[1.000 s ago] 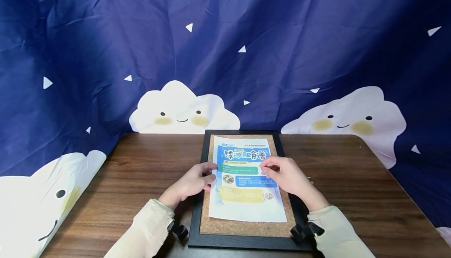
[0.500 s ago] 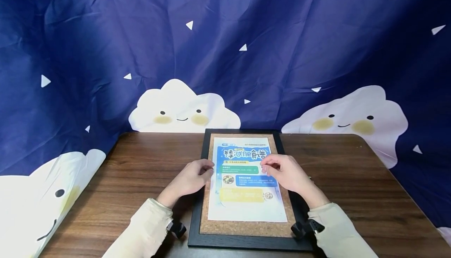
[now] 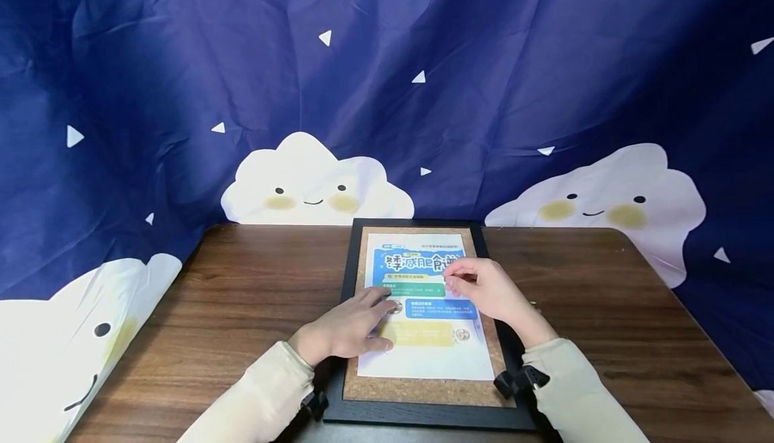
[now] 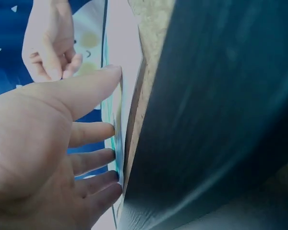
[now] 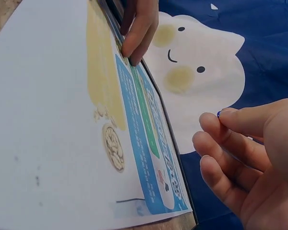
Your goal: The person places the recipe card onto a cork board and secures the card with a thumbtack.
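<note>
A printed sheet of paper (image 3: 426,362) with blue, green and yellow blocks lies on a cork board (image 3: 417,392) with a black frame (image 3: 423,416). My left hand (image 3: 347,325) rests on the paper's left side with fingers spread; its fingertips (image 4: 113,177) touch the sheet in the left wrist view. Over the right side of the sheet, my right hand (image 3: 486,288) pinches a small blue pin (image 5: 219,114) between thumb and index finger. Most of that pin is hidden by the fingertips. In the right wrist view this hand stands apart from the paper.
The board lies on a brown wooden table (image 3: 260,268). A tiny greenish item (image 3: 533,303) sits on the table beside my right wrist, mostly hidden. Behind the table hangs a dark blue curtain (image 3: 375,39) with clouds and white triangles.
My left hand first let go of the sheet's left edge and drew back, then came forward and spread its fingers on the paper. The right hand keeps its pinch nearly in place.
</note>
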{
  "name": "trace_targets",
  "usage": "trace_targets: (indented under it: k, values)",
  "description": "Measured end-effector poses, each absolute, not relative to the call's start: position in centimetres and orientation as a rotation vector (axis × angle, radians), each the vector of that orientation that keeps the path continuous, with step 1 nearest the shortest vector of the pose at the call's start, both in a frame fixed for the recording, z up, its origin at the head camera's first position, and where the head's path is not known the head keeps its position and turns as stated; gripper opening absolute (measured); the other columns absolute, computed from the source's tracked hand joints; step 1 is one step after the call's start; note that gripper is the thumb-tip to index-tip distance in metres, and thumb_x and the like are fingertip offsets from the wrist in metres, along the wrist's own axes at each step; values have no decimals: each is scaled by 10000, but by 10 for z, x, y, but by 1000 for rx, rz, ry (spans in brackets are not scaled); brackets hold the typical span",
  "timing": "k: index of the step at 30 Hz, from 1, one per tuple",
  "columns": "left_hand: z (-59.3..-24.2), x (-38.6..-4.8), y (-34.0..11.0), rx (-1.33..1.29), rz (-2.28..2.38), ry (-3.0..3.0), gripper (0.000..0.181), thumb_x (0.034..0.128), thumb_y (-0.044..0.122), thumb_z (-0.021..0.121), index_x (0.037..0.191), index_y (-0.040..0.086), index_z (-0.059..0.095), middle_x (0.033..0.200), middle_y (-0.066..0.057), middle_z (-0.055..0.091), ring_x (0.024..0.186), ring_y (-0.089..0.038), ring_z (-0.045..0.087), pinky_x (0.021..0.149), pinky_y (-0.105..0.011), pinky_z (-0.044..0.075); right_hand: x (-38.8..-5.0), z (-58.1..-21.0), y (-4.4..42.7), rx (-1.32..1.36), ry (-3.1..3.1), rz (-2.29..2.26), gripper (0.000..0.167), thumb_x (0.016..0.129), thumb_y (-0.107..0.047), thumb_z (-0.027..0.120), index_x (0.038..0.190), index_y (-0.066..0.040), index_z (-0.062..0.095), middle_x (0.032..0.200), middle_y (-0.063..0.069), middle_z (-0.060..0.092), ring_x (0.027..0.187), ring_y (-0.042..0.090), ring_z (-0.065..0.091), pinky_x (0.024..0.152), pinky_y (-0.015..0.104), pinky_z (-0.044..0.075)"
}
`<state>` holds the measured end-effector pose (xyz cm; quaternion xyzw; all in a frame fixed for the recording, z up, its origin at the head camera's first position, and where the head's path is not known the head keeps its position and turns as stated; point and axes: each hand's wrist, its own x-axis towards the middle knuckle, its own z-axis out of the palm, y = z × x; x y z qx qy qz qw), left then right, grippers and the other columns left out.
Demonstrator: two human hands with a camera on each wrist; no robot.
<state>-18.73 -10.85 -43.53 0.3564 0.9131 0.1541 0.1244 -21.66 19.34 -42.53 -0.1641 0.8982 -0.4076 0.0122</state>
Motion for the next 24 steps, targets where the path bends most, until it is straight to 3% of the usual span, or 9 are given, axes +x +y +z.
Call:
trace_targets:
  k: [7,11,15,19,24]
  values:
    - [-430,-188,-104,1012,334,2659,675,1022,378,765,1572,68,524,1700,-189,383,1581,-363,388,1215,-507,468,-223,-429,189,-561,2746,-1301,153,1041,-58,708,1165,-5,780,975,54,786,845,177,689,764,228,585]
    - [-426,-190,-102,957,241,2651,703,998,425,786,1571,113,524,1703,-138,378,1538,-329,429,1075,-486,573,-228,-429,185,-584,2687,-1344,158,1040,-38,701,1166,28,769,974,95,791,838,195,713,766,222,614]
    - [-423,-191,-99,927,195,2636,707,992,439,791,1571,138,518,1696,-100,375,1504,-303,446,972,-448,604,-234,-431,182,-583,2637,-1410,152,1046,-30,686,1153,48,761,955,140,782,810,234,701,735,233,606]
    - [-422,-191,-97,937,192,2623,695,998,437,784,1565,134,519,1683,-97,381,1498,-294,450,993,-435,600,-239,-433,178,-544,2598,-1463,158,1058,-39,671,1150,54,760,945,155,785,804,257,706,672,250,577]
    - [-421,-191,-97,994,167,2636,680,988,426,798,1536,116,543,1641,-116,431,1461,-292,482,1187,-428,490,-245,-435,169,-565,2563,-1484,164,1067,-40,657,1151,66,751,966,159,787,821,233,717,701,275,591]
